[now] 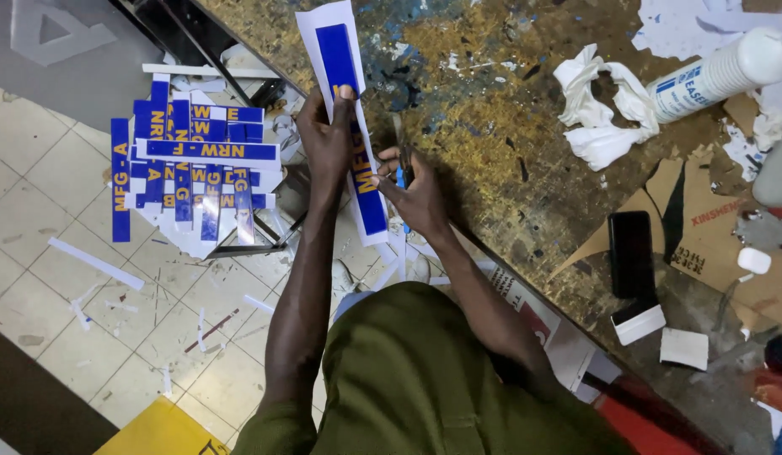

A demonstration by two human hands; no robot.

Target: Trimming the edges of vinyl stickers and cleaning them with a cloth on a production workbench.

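My left hand point(326, 135) grips long blue-white printed sticker strip point(350, 126); right hand point(416, 192) clenched on blue-handled scissors point(401, 164), cut midway; finished blue strips pile point(193, 168) frame left.

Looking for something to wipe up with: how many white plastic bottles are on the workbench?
1. A white plastic bottle lies on its side at the far right of the workbench, beside crumpled white paper. Others may be out of view.

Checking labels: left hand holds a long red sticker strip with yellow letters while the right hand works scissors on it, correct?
Not quite. In the head view the strip is blue with yellow letters, not red. The left hand does hold it, and the right hand works the scissors.
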